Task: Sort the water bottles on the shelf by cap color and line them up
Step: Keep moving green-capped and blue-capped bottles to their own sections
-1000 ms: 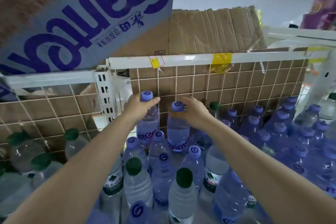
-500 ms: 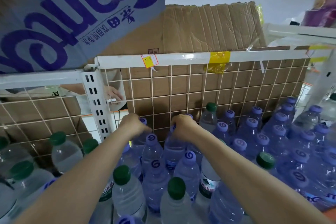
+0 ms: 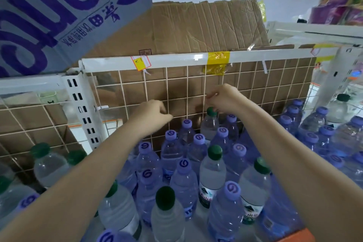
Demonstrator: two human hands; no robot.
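Honestly, barely halfway: purple-cap bottles (image 3: pixel 170 149) crowd the middle and right, but green-cap bottles (image 3: pixel 211 171) are still mixed in. My right hand (image 3: pixel 224 98) hovers over a green cap (image 3: pixel 211 111), my left hand (image 3: pixel 152 113) curled loosely, both holding nothing.

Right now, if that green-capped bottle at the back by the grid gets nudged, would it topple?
Probably not easily: the green-capped bottle looks full, so likely heavy. Purple-capped bottles crowd it, probably propping it. Its smooth plastic may be slippery.
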